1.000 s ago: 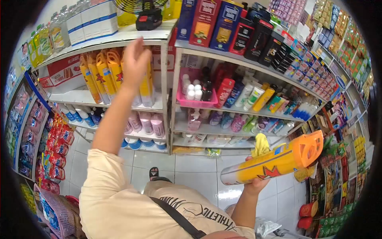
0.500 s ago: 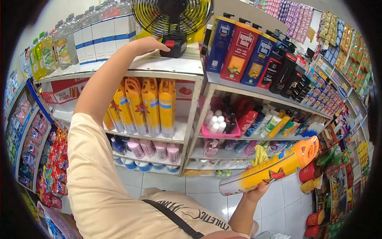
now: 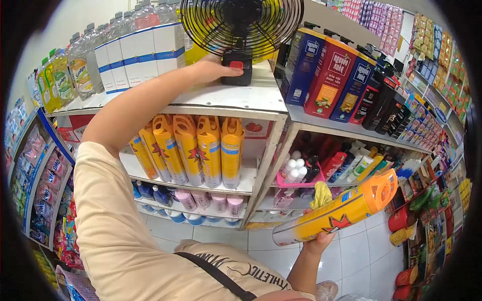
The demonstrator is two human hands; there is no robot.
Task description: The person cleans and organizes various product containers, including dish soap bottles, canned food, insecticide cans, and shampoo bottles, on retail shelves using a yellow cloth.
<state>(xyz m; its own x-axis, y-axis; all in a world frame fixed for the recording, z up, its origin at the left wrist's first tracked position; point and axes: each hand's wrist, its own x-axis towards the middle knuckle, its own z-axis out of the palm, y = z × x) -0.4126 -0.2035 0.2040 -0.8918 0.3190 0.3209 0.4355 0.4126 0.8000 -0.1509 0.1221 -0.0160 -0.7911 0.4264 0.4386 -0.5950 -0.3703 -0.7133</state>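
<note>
Cream sleeve filling the lower left, arm stretching up and across to the top shelf (image 3: pixel 236 98). Left hand (image 3: pixel 213 67) is resting at the shelf's back, fingers curling against the fan base (image 3: pixel 237 70); thumb side is hidden, so whether it is actually gripping the base cannot be told. The fan (image 3: pixel 241 22) is standing upright near the shelf's right end, just right of a row of boxed cartons (image 3: pixel 138 52), with bottles (image 3: pixel 70 72) lining the left end.

On the shelf below, five orange cans (image 3: pixel 198 150) are standing upright along the front edge, touching one another, with a bare stretch of board at the right end beside the divider.

Further right, low in the view, right hand (image 3: pixel 317 241) is clamping from beneath on a spray can (image 3: pixel 341 210) of the same make, lying nearly level, orange cap pointing right, well apart from the shelves. A yellow cloth (image 3: pixel 320 194) is sitting bunched against the can above the hand.

Judgement: the step in hand looks like dealing with the fan, shifting or switching it, while the can is waiting. Next move probably calls for the left hand letting go, then the can being tipped upright and brought toward the row's right end.
</note>
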